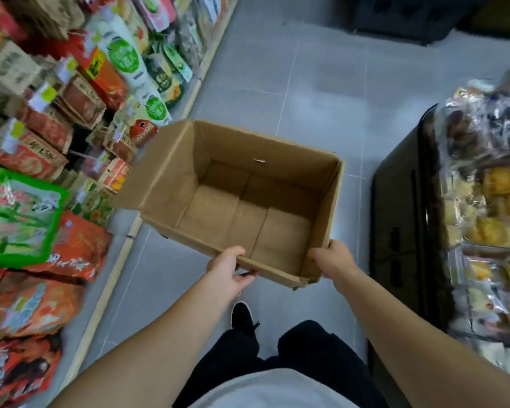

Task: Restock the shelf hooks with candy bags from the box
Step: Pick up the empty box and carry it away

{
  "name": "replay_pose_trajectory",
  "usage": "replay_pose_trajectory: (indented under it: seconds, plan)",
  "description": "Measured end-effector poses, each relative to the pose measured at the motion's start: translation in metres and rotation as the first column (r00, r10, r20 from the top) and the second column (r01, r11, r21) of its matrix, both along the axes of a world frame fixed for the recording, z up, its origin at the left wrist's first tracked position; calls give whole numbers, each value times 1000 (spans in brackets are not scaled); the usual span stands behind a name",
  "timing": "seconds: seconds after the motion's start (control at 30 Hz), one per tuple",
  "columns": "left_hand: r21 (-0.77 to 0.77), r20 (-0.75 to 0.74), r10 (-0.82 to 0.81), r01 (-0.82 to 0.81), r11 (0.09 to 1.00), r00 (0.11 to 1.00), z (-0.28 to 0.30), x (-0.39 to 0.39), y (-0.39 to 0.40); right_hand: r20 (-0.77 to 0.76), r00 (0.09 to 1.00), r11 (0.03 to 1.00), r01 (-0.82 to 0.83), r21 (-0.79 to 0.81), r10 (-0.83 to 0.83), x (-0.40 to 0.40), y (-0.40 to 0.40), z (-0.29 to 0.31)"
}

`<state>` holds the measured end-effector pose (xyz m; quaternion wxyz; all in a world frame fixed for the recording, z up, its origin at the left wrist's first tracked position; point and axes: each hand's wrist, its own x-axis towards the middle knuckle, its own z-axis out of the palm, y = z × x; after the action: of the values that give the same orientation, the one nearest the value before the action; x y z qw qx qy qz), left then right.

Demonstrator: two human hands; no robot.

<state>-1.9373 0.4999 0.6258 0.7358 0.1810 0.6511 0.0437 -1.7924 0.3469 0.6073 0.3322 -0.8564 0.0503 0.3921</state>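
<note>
Left hand [228, 267] and right hand [334, 259] are gripping the cardboard box [218, 175].
I'm seeing fingers curling round its near rim, the inside lying bare above the grey floor [306, 83].

One cardboard box [233, 198], two hands, one shoe [242, 315], and perhaps dozens of blurred shelf bags.

A grey tiled floor [321, 92] runs down the aisle. Packed shelves [56, 119] line the left; a dark display stand [401, 219] stands right.
</note>
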Motion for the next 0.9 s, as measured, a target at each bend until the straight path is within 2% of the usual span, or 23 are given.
replay_pose_trajectory:
  seconds: [0.2, 0.37, 0.6, 0.9]
  plan:
    - [-5, 5, -138, 138, 990, 990, 5, 119, 41, -6, 995, 994, 104, -20, -104, 95, 23, -4]
    - [42, -5, -241, 241, 970, 970, -1, 257, 78, -2, 975, 975, 224, 14, -224, 215, 49, -19]
    - [76, -2, -274, 274, 959, 962, 8, 413, 118, -37, 964, 962, 265, 69, -263, 366, 85, -11]
    - [50, -2, -339, 338, 940, 941, -9, 614, 199, 6, 959, 959, 282, 30, -282, 557, 154, -14]
